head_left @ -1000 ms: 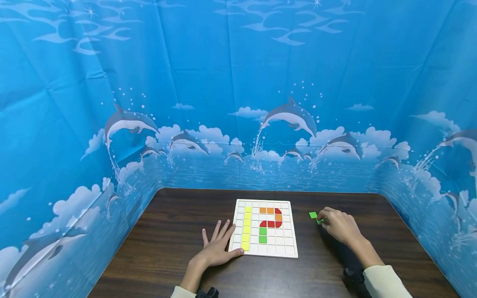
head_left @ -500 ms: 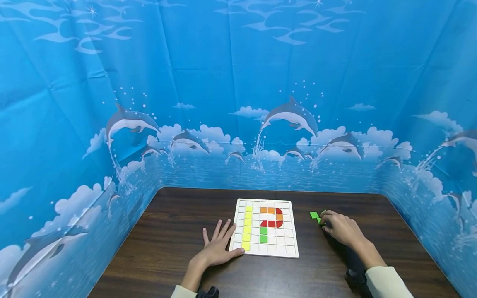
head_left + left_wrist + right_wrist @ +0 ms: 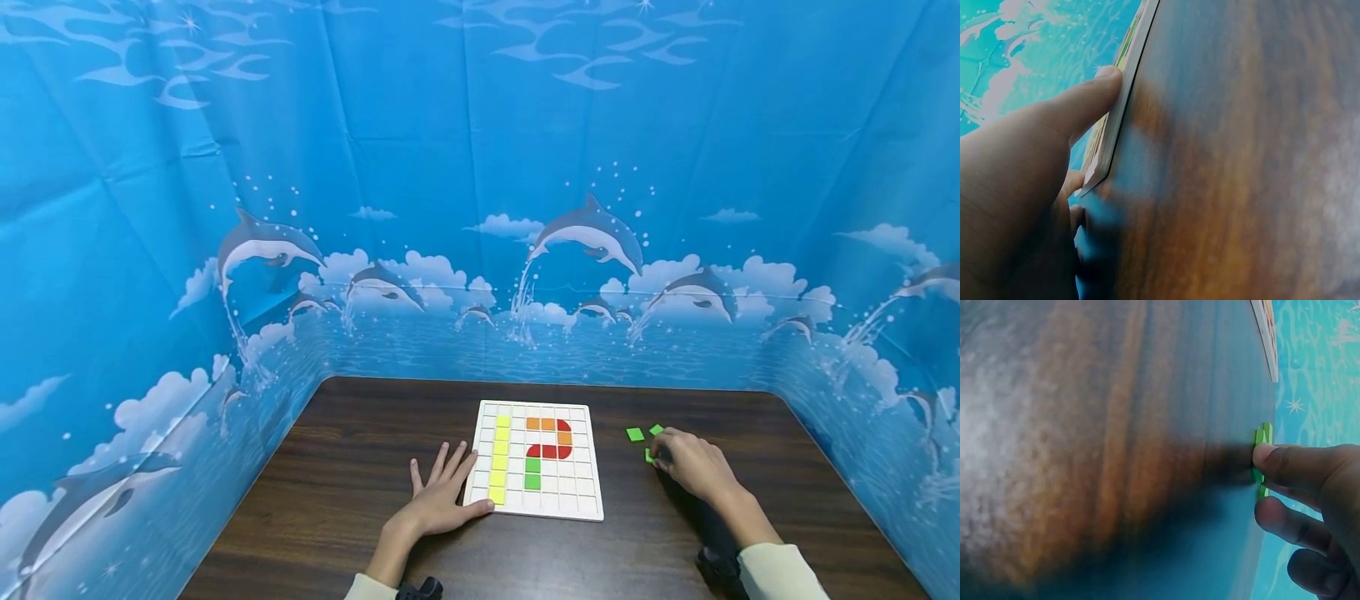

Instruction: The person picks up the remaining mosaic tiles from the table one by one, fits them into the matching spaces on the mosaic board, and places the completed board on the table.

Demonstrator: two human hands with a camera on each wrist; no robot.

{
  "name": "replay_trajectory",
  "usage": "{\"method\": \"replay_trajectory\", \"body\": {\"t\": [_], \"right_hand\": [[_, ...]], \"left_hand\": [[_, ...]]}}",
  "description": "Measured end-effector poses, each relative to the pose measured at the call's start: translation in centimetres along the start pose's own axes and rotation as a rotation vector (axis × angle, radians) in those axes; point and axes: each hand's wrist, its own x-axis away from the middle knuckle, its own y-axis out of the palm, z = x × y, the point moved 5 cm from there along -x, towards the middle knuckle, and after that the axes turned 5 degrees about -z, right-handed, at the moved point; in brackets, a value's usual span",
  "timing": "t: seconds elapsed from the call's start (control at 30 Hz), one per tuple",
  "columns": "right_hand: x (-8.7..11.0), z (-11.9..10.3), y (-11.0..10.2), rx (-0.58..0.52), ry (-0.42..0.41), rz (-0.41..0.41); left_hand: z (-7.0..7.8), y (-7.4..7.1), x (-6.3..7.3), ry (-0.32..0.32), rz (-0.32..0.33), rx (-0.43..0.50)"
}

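— Where is the green tile (image 3: pixel 648 456) found?
— On the table (image 3: pixel 330 467), right of the pale, gridded board (image 3: pixel 573 500); it is pinched between the thumb and curled, nearly closed fingers of the right hand (image 3: pixel 693 464).
— How are the left hand's (image 3: pixel 437 504) fingers held?
— Straight and widely spread; the board's near-left corner is touched by the thumb.
— What else is seen?
— Two thin, square green pieces (image 3: pixel 635 434) are laid nearby. Yellow squares (image 3: pixel 499 461) and round-cornered red pieces (image 3: pixel 550 452) are set on the board. The dark, wood-grained table is backed by a creased, dolphin-printed sheet (image 3: pixel 420 167).
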Motion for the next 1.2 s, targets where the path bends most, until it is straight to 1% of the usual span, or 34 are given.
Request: {"method": "replay_trajectory", "body": {"t": [0.3, 0.67, 0.77, 0.93, 1.2], "right_hand": [[0.2, 0.0, -0.5, 0.028, -0.043, 0.033], [0.4, 0.2, -0.3, 0.008, -0.005, -0.009], [0.4, 0.2, -0.2, 0.001, -0.002, -0.002], [0.5, -0.2, -0.1, -0.009, -0.020, 0.025], [0.4, -1.8, -0.1, -0.028, -0.030, 0.055]], "left_hand": [[0.1, -0.2, 0.0, 0.005, 0.005, 0.015], [0.2, -0.2, 0.0, 0.003, 0.004, 0.010], [0.2, -0.2, 0.1, 0.002, 0.000, 0.011], [0.3, -0.2, 0.2, 0.003, -0.001, 0.019], [0.2, -0.2, 0.2, 0.000, -0.004, 0.023]]}}
